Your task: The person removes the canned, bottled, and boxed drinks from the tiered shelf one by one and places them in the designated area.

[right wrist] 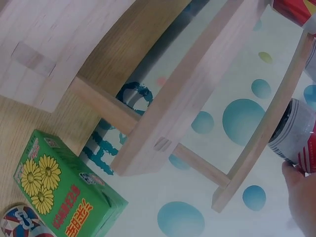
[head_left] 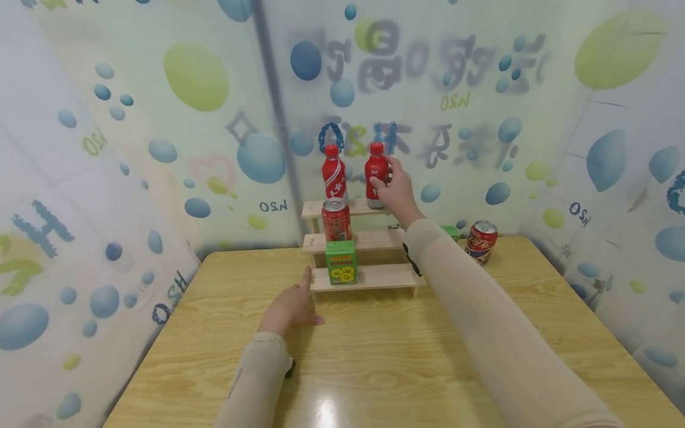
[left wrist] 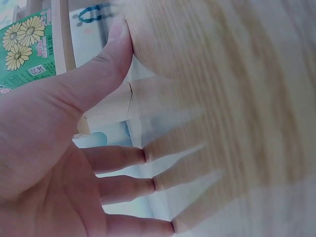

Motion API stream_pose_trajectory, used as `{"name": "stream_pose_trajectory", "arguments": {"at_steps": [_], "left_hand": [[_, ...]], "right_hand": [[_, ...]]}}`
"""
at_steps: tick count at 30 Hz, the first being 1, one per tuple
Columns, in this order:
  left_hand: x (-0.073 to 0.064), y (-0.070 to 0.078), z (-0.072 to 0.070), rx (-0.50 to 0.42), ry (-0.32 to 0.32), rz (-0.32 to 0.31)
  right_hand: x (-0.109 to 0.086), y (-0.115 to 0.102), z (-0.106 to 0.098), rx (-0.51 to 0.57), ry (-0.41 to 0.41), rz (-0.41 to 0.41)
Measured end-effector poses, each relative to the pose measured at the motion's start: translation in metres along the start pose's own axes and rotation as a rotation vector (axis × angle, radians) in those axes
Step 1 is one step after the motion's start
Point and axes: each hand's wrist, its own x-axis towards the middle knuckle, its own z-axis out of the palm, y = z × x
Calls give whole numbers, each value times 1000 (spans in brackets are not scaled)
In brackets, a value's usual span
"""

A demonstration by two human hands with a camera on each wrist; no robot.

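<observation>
My right hand point(head_left: 398, 190) grips a red plastic bottle point(head_left: 376, 169) with a red cap at the right side of the top shelf of a three-step wooden rack point(head_left: 385, 276). In the right wrist view, the bottle's grey base point(right wrist: 291, 131) shows beside my fingers. Whether the base touches the shelf is hard to tell. Another red bottle point(head_left: 333, 172) stands on the top shelf's left, a red can point(head_left: 336, 223) on the middle shelf, and a green drink carton point(head_left: 342, 264) on the bottom one. My left hand point(head_left: 291, 306), fingers spread, touches the table by the rack's left end.
Right of the rack, a red can point(head_left: 481, 242) stands on the wooden table point(head_left: 374, 356). Beside it is a second green carton point(right wrist: 59, 185), mostly hidden behind my right arm in the head view. A patterned curtain or wall point(head_left: 214, 148) rises behind the table.
</observation>
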Motion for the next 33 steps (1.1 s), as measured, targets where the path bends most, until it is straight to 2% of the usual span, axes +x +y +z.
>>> {"name": "stream_pose_trajectory", "arguments": {"at_steps": [5,12,18,23,27,33], "left_hand": [[0,0,0,-14,-5,-3],[-3,-1,2,-23,-17,-25],[-5,0,0,-24,-2,-11],[-4,0,2,-26,-11,-6],[-3,0,1,-12,2,9],[-1,-1,0,-1,-8,12]], "right_hand": [[1,-1,0,33,-35,29],[1,1,3,93,-129,54],[1,-1,-4,71,-101,14],[3,-3,-28,53,-1,13],[5,-8,-57,42,101,31],[4,-3,-104,16,182,43]]}}
